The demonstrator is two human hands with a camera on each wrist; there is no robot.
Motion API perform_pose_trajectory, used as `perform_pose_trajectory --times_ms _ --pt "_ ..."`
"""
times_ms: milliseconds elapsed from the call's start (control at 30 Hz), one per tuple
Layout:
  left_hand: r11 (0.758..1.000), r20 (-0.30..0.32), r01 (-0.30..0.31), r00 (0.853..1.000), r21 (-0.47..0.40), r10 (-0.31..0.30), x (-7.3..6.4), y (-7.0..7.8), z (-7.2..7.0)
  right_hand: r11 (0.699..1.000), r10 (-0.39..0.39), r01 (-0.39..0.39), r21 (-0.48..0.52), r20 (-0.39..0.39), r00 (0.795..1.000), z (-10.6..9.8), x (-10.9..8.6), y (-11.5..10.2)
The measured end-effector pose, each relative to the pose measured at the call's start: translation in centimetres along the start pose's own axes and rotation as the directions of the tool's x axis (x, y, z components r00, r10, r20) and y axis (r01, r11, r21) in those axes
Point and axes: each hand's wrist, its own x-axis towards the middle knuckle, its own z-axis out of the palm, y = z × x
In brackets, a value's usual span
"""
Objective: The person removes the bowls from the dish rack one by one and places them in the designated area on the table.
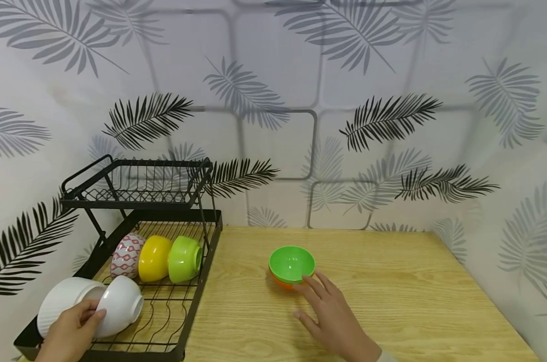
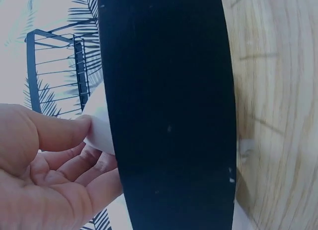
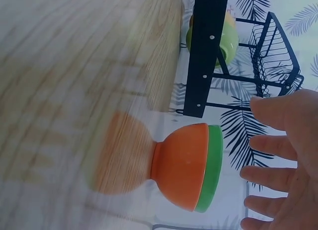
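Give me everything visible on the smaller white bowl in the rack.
The smaller white bowl looks smooth, glossy and ceramic, with a round raised foot. It is tipped on its side over the lower tier of the black dish rack, its foot toward the right of the head view and its mouth toward the larger white bowl. The left hand pinches it near the rim. Whether it touches the wires or its neighbour is unclear.

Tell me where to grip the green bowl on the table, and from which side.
Probably pinch the green bowl by its rim, from the near right: it sits upright, opening up, its rim clear above the orange bowl, and the right hand is on that side.
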Motion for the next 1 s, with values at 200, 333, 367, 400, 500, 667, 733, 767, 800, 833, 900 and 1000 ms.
perform_pose_trajectory --times_ms 200,333,367,400,500,667,733,767,800,833,900,1000 --pt "1.0 -0.047 -0.007 0.999 -0.006 0.007 0.0 -0.3 0.2 1.0 -0.009 0.009 -0.005 -0.01 1.0 -0.3 0.0 0.2" --pt "1.0 -0.064 0.002 0.998 -0.018 -0.004 0.2 -0.5 0.3 1.0 -0.005 0.005 0.012 -0.008 1.0 -0.4 -0.1 0.3" --pt "1.0 -0.061 0.008 0.998 -0.025 -0.009 0.2 -0.5 0.3 1.0 -0.002 0.002 0.016 -0.006 1.0 -0.4 -0.1 0.3" --pt "0.999 -0.058 0.015 0.998 -0.031 -0.017 0.2 -0.5 0.3 1.0 0.002 -0.002 0.02 -0.002 1.0 -0.4 -0.1 0.3" --pt "0.999 -0.051 0.032 0.998 -0.042 -0.034 0.2 -0.4 0.3 0.999 0.012 -0.012 0.039 0.013 1.0 -0.4 -0.2 0.4" --pt "0.997 -0.063 0.047 0.997 -0.069 -0.052 -0.1 0.0 0.3 0.998 0.013 -0.014 0.067 0.02 1.0 -0.3 -0.3 0.3" --pt "0.995 -0.06 0.054 0.996 -0.088 -0.059 -0.2 0.2 0.4 0.998 0.011 -0.012 0.069 0.016 1.0 -0.3 -0.3 0.3" --pt "0.994 -0.056 0.053 0.997 -0.096 -0.058 -0.3 0.3 0.4 0.998 0.01 -0.011 0.069 0.013 1.0 -0.2 -0.3 0.3" --pt "0.993 -0.051 0.054 0.997 -0.105 -0.06 -0.3 0.4 0.4 0.998 0.01 -0.011 0.068 0.012 1.0 -0.2 -0.4 0.3" --pt "0.992 -0.045 0.056 0.997 -0.114 -0.062 -0.3 0.5 0.4 0.998 0.009 -0.009 0.067 0.01 1.0 -0.2 -0.3 0.3" --pt "0.99 -0.035 0.056 0.997 -0.131 -0.061 -0.3 0.6 0.4 0.998 0.008 -0.009 0.065 0.009 1.0 -0.2 -0.3 0.3" --pt "0.986 -0.029 0.064 0.997 -0.152 -0.069 -0.5 0.8 0.4 0.998 0.003 -0.003 0.062 0.008 1.0 -0.1 -0.3 0.3"
